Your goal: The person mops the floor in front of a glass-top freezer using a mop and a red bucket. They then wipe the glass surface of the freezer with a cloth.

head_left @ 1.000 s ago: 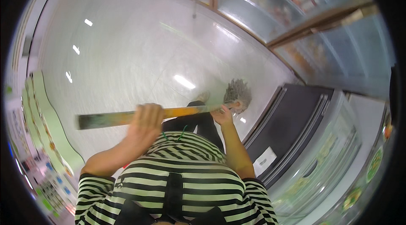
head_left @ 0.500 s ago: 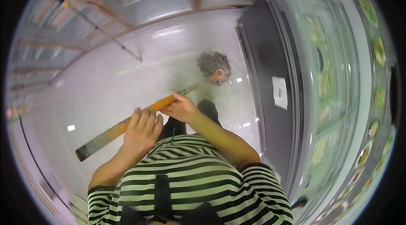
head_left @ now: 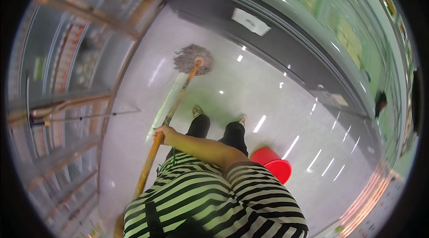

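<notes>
My right hand (head_left: 162,135) is closed around the orange wooden handle (head_left: 176,104) of a mop. My right forearm reaches across my striped shirt to it. The handle slants from beside my left hip up to the grey string mop head (head_left: 192,58), which rests on the glossy pale floor (head_left: 250,86) ahead of my feet. My left hand does not show; the lower handle runs down past my torso on the left. My shoes (head_left: 197,111) stand just behind the mop head.
A red bucket (head_left: 273,164) stands on the floor by my right leg. A long dark-based chest freezer (head_left: 286,37) runs along the right side. Glass-door cabinets with shelves (head_left: 76,86) line the left side of the aisle.
The view has swung round. The mop handle, held nearly level a second ago, now slants down with its head on the floor ahead. My left hand has gone out of sight; the red bucket appeared.
</notes>
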